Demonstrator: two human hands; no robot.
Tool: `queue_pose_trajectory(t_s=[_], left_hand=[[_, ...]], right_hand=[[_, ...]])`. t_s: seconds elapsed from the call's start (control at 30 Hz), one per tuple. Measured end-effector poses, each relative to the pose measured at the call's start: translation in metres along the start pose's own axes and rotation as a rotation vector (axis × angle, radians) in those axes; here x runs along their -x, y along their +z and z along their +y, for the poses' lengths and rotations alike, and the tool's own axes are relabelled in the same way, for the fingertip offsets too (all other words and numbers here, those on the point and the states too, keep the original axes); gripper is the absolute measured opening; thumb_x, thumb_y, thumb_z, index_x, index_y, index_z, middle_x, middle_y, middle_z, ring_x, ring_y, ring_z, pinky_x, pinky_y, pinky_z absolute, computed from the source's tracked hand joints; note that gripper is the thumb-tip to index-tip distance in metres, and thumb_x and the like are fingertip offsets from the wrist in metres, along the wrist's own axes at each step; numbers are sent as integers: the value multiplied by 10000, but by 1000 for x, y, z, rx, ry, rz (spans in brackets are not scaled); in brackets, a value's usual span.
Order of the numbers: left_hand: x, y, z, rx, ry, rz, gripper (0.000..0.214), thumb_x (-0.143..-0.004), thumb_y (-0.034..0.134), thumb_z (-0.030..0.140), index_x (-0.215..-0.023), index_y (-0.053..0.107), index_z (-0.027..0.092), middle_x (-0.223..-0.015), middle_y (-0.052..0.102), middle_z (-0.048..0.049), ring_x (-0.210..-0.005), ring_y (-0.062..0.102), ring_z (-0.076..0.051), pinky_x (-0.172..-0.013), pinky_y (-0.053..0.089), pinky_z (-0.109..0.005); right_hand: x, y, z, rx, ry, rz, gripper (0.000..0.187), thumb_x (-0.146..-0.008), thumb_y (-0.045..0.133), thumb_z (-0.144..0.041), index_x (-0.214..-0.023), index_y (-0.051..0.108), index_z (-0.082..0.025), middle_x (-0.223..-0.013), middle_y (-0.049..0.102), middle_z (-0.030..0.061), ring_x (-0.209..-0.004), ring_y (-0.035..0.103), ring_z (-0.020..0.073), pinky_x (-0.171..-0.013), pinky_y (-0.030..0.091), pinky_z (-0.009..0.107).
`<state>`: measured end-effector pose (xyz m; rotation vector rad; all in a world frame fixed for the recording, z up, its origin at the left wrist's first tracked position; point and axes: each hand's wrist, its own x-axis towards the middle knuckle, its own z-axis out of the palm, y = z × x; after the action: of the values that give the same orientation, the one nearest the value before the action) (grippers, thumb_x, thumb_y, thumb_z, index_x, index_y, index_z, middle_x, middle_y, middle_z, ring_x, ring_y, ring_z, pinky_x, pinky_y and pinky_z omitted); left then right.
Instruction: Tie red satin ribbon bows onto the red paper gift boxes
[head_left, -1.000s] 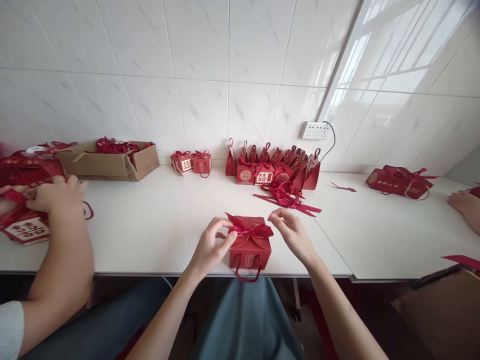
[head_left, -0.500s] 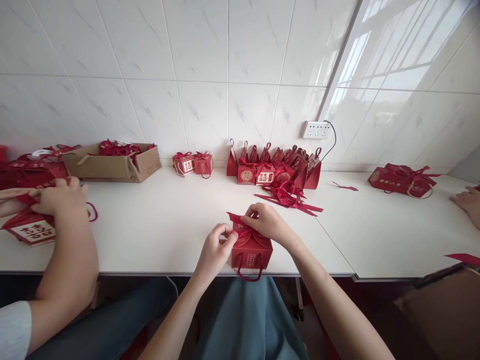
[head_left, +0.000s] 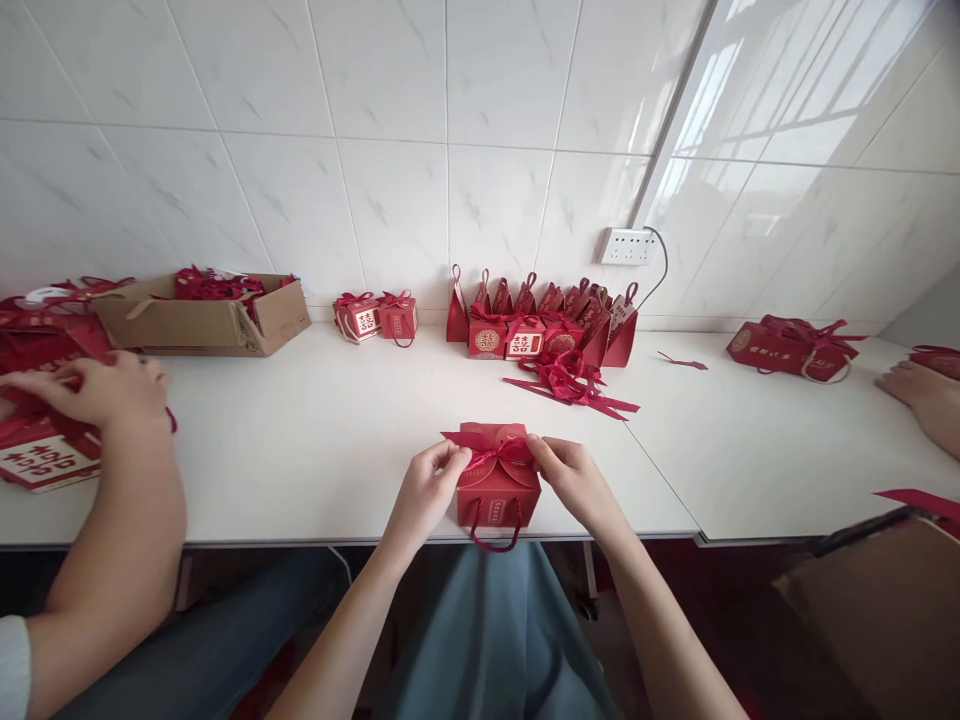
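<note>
A red gift box [head_left: 480,492] with a rope handle hanging over its front stands at the table's front edge before me. Across its folded top lies a red ribbon [head_left: 496,452], gathered at the middle into what looks like a bow. My left hand [head_left: 429,488] pinches the ribbon at the left of the knot, thumb against fingers. At the right side, my right hand [head_left: 570,478] pinches the other loop between thumb and forefinger. Both hands are at the box's top edges. Part of the ribbon is hidden by the fingertips.
Loose red ribbons [head_left: 574,382] lie behind the box, before a cluster of red boxes [head_left: 525,340]. Two small boxes [head_left: 375,317] and a cardboard carton [head_left: 225,325] of ribbons stand by the wall. A co-worker's arm [head_left: 131,470] handles another box at left; another person's hand [head_left: 922,395] is at right.
My right hand has moved from over the top of the box to its right side, drawing the ribbon out sideways. The bow now shows. The view has shifted slightly.
</note>
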<state>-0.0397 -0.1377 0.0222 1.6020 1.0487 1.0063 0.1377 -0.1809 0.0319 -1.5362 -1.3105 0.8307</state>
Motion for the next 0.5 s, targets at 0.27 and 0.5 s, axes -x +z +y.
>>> queue_pose_trajectory(t_s=[0.27,0.5], left_hand=[[-1,4,-5,55,2,11,343,-810,454,372,-578,271,197,-574,261,48,-545,260,-97,-515,253,-220],[-1,4,-7,40,30,-8,349,-836,444,390,-599,269,202,-583,254,53,-543,251,-97,-519,251,-223]], right_hand=[[-3,9,20,-431,-2,-13,453,-770,560,-523,-540,330,-208,-562,299,-45,-539,263,106,-514,247,250],[-2,19,29,-772,46,26,430,-713,659,-435,-523,352,-200,-582,292,-46,-546,256,99,-526,272,240]])
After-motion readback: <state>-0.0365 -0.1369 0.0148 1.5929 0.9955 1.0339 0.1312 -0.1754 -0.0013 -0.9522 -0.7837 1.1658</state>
